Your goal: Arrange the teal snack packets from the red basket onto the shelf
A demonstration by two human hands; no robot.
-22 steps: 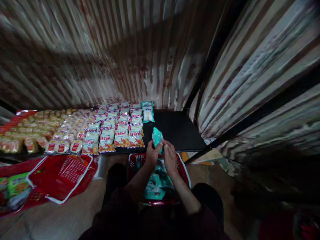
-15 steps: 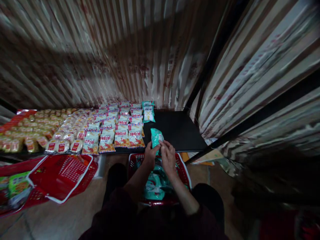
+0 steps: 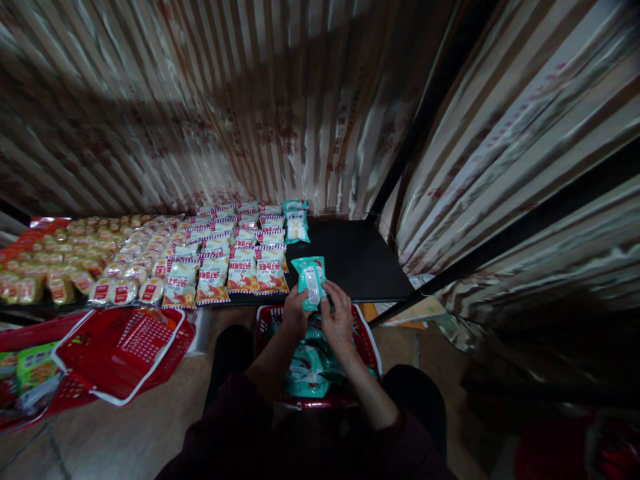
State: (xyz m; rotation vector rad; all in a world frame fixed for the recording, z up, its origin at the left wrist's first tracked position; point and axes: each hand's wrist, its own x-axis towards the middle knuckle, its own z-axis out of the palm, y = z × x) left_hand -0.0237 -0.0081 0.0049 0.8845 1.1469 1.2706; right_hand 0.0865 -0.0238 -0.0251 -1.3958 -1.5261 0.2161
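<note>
Between my two hands is a teal snack bag [image 3: 312, 283], its pale printed label panel facing up at me. My left hand [image 3: 296, 312] grips its lower left side, and my right hand [image 3: 339, 316] has thumb and fingers on the lower right edge. Below my forearms a red basket [image 3: 369, 340] holds several more teal bags [image 3: 307, 373]. One teal bag [image 3: 297, 223] stands at the back of the black shelf [image 3: 350, 257], beside rows of white and orange snack bags [image 3: 243, 270].
Packaged round cakes [image 3: 123, 291] and small yellow packs [image 3: 61, 287] fill the shelf's left part. A red basket with a white handle [image 3: 125, 347] lies on the floor at left. A dark metal post [image 3: 393, 187] and striped sheeting [image 3: 280, 100] enclose the shelf.
The teal bag in my hands has turned from a narrow, edge-on view to show its broad labelled side. My fingers have shifted to its two lower sides.
</note>
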